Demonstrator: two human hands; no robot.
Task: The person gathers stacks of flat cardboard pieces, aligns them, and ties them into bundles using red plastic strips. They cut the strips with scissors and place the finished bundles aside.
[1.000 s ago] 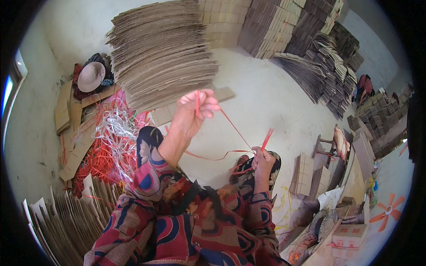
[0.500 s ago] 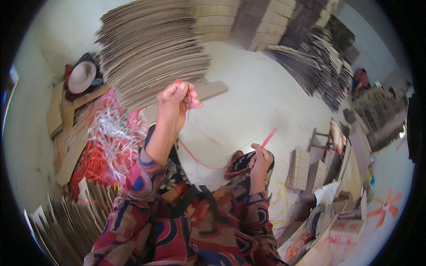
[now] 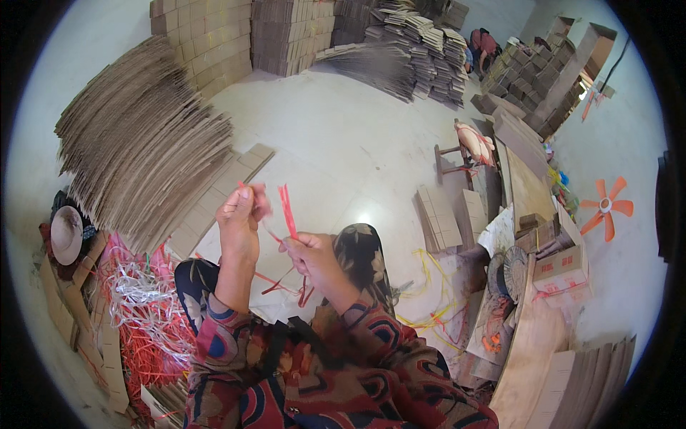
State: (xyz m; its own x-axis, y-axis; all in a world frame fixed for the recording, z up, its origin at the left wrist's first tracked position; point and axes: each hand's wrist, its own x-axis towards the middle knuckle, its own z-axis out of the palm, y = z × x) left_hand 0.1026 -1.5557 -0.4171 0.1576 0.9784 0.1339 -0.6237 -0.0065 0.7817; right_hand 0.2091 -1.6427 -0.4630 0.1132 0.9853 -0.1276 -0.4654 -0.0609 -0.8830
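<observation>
My left hand (image 3: 239, 214) is raised in front of me, its fingers pinched on one end of a thin red plastic strap (image 3: 288, 211). My right hand (image 3: 311, 257) is just to its right and lower, closed on the same strap; a short end sticks up above it and loose ends hang below. Both sleeves have a dark red patterned print. Under my hands is the pale concrete floor (image 3: 343, 150), with my patterned knee (image 3: 361, 254) beside my right hand.
A big fanned pile of flat cardboard sheets (image 3: 143, 143) lies at the left. A heap of red and white straps (image 3: 143, 314) is at my lower left beside a straw hat (image 3: 66, 234). Cardboard stacks (image 3: 300, 32) line the back, boxes and an orange fan (image 3: 604, 207) at right.
My left hand has come down and toward my right hand, which rose to meet it; the strap between them is now short. The view has tilted, showing more floor and the far stacks.
</observation>
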